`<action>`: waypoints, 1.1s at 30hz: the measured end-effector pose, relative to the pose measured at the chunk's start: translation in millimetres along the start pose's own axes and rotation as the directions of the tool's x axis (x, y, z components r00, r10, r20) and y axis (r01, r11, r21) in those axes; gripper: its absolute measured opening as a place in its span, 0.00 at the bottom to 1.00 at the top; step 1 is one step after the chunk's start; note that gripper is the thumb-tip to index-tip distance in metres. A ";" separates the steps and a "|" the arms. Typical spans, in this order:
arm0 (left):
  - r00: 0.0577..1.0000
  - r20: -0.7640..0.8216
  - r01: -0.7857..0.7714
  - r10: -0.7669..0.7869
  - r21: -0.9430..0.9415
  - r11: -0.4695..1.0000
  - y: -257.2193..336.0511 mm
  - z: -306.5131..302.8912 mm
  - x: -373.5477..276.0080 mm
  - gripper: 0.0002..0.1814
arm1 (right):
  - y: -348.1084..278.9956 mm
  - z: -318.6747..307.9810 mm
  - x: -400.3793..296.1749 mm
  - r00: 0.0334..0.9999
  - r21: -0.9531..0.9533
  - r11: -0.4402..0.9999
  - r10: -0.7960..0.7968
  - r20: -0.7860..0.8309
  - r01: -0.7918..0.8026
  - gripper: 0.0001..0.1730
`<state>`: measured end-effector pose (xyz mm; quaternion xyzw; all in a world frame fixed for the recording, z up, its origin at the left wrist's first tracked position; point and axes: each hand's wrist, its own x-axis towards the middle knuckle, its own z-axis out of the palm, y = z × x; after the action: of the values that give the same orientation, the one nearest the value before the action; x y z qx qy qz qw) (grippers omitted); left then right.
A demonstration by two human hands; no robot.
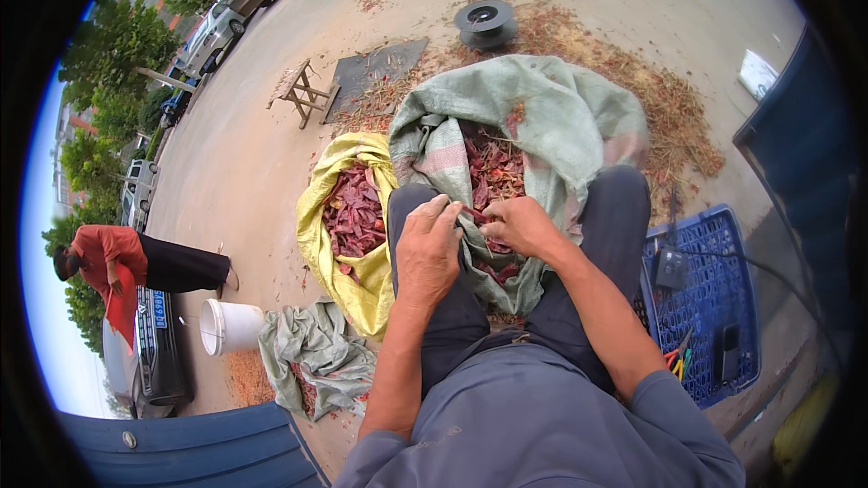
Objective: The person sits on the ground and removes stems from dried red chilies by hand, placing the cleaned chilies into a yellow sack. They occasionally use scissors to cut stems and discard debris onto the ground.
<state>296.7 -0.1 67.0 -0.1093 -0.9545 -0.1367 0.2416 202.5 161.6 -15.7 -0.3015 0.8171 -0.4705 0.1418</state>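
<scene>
My left hand (pixel 428 254) and my right hand (pixel 525 227) meet above the mouth of a large pale green woven sack (pixel 505 91) between my knees. A dark red dried chili pepper (pixel 476 216) spans the gap between my fingertips, pinched at both ends. Fingers partly hide it. More dried red chili peppers (pixel 491 163), some with stems, fill the green sack below. At my left knee stands a yellow woven sack (pixel 315 217), its rim rolled down around a heap of dried chili peppers (pixel 354 210).
A blue plastic crate (pixel 736 271) at my right holds pliers (pixel 683 349), a dark phone (pixel 730 352) and a black box (pixel 671 268). Ahead are a spool (pixel 485 24) and a wooden stool (pixel 298 91). A white bucket (pixel 234 327), crumpled sack (pixel 312 349) and person (pixel 115 254) are leftward.
</scene>
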 end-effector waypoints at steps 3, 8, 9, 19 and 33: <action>0.946 0.305 -0.070 0.114 -0.151 0.986 -2.4 37.7 -13.5 0.18 | -1.9 13.6 -39.8 0.998 0.042 0.998 -0.046 -0.045 0.048 0.15; 0.906 0.420 0.216 -0.041 -0.378 0.900 3.9 65.5 -42.2 0.12 | -11.4 3.1 -67.2 0.963 0.224 0.938 0.270 0.009 -0.265 0.17; 0.900 0.425 0.291 -0.096 -0.422 0.859 4.0 66.3 -40.7 0.10 | -9.6 2.8 -66.9 0.960 0.420 0.869 0.280 0.015 -0.261 0.16; 0.842 0.531 0.447 -0.095 -0.589 0.673 1.1 60.2 -35.9 0.05 | -5.3 11.8 -54.9 0.991 0.211 0.977 0.049 -0.126 -0.021 0.24; 0.757 0.572 0.621 -0.316 -0.479 0.620 14.9 47.0 -48.0 0.06 | -9.6 17.1 -54.6 0.977 -0.002 0.995 -0.098 -0.190 0.099 0.23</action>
<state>321.8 21.7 6.7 0.0480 -0.8686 -0.4874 -0.0756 257.2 180.4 -19.2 -0.2950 0.8091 -0.5066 0.0410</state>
